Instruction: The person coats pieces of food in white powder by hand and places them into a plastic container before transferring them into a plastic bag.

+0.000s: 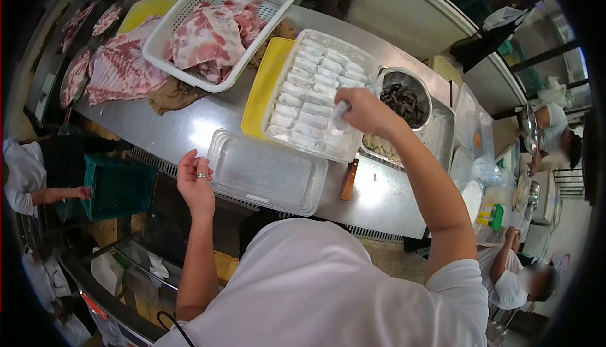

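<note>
A white plastic tray holds rows of small white wrapped rolls. My right hand is over the tray's right side, closed on a white wrapped roll. In front of the tray lies a shallow clear plastic lid, empty inside. At the lid's left edge my left hand is raised, wearing a ring, its fingers loosely bent and apart with nothing in them. A yellow board shows partly beneath the tray.
A white basket of raw meat and a rib slab occupy the left. On the right are a metal colander of dark pieces and a wooden-handled knife. Other people stand at both sides; one reaches to a green crate.
</note>
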`<state>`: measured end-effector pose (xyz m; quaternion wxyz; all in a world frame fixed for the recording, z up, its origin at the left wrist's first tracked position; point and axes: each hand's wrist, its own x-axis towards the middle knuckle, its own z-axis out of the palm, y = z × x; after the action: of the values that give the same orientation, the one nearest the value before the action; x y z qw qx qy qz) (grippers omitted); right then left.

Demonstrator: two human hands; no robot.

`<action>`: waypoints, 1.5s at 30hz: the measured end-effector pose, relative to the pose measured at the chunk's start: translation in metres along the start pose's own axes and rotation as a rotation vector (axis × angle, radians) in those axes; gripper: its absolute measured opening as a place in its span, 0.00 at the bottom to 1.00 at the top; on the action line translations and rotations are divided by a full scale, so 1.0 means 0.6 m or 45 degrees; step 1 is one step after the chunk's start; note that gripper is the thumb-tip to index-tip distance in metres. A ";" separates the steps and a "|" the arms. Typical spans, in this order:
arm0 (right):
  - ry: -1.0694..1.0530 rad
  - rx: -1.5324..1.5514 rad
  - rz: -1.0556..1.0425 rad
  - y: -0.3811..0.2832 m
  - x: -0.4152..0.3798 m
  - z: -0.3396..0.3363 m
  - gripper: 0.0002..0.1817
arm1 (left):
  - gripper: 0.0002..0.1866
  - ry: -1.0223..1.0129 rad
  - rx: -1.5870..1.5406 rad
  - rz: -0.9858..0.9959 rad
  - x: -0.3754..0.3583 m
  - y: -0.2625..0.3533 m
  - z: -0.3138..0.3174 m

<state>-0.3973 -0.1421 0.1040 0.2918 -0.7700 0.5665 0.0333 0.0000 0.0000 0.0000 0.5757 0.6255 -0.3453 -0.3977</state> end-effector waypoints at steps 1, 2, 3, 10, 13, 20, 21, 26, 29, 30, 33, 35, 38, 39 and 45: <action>0.033 0.105 0.031 -0.012 0.002 -0.014 0.27 | 0.16 -0.026 -0.010 -0.010 -0.005 0.001 0.011; 0.068 0.210 0.061 -0.018 0.008 -0.020 0.26 | 0.15 -0.053 -0.020 -0.018 -0.010 0.003 0.020; 0.259 0.278 0.023 -0.024 0.037 -0.019 0.25 | 0.15 -0.077 -0.026 0.054 0.014 0.013 0.024; -0.260 -0.007 0.159 0.009 0.011 0.044 0.20 | 0.16 0.028 0.005 0.093 0.003 -0.009 0.013; -0.316 -0.087 -0.053 0.047 0.004 0.152 0.19 | 0.16 0.102 -0.004 0.056 0.015 -0.031 -0.021; -0.411 0.192 0.205 -0.010 -0.002 0.065 0.29 | 0.17 0.185 -0.098 -0.017 0.028 -0.034 -0.049; -0.250 0.341 0.227 -0.017 -0.005 0.057 0.29 | 0.17 0.186 -0.115 -0.012 0.028 -0.037 -0.049; -0.029 0.690 0.489 -0.005 -0.002 0.054 0.23 | 0.15 0.208 -0.007 0.063 0.042 -0.051 -0.058; -0.159 0.702 0.584 0.036 0.015 0.128 0.27 | 0.13 0.258 0.150 0.065 0.080 -0.078 -0.078; -0.126 0.770 0.591 0.034 0.020 0.158 0.26 | 0.13 0.250 0.169 0.057 0.099 -0.093 -0.087; 0.078 0.897 0.649 -0.010 0.013 0.180 0.22 | 0.14 0.209 0.067 -0.060 0.138 -0.118 -0.088; 0.287 0.856 0.584 -0.022 0.008 0.190 0.22 | 0.15 0.150 0.008 -0.154 0.156 -0.124 -0.087; 0.663 0.249 0.346 0.008 -0.005 0.194 0.20 | 0.17 0.026 0.050 -0.288 0.156 -0.097 -0.070; 0.641 0.230 0.372 0.004 -0.012 0.184 0.19 | 0.17 -0.027 0.113 -0.281 0.152 -0.093 -0.067; 0.631 0.782 0.553 -0.011 -0.023 0.139 0.18 | 0.17 -0.216 0.237 -0.242 0.123 -0.086 -0.051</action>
<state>-0.3733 -0.0886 0.0431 0.3487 -0.4956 0.7514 -0.2614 0.0587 -0.0469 -0.0580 0.4438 0.6702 -0.3673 -0.4680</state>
